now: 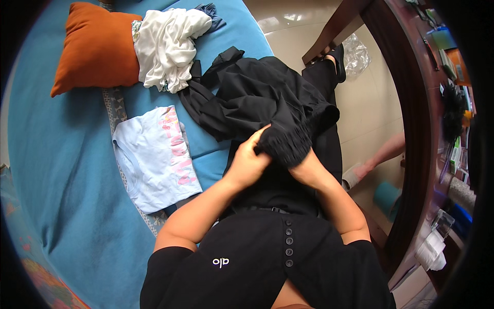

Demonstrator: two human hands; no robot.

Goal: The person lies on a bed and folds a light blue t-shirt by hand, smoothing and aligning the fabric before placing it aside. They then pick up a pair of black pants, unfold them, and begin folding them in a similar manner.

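Note:
A black garment (247,92) with a gathered, elastic-looking edge (289,143) spreads from my lap onto the blue bed. My left hand (249,158) pinches the left side of that gathered edge between thumb and fingers. At the edge's right side, my right hand (308,168) holds the cloth, its fingers mostly hidden beneath the folds. Left of my hands lies a folded light-blue T-shirt (150,158) with a pink print, on top of other folded cloth. Beyond it is a crumpled white garment (170,46), touching the black one.
An orange cushion (96,50) rests on the blue bedsheet (85,154). To the right stands a dark wooden desk (417,127) crowded with small items. Under it are another person's leg (386,148), a teal bin (387,197) and a clear plastic bag (356,56) on the tiled floor.

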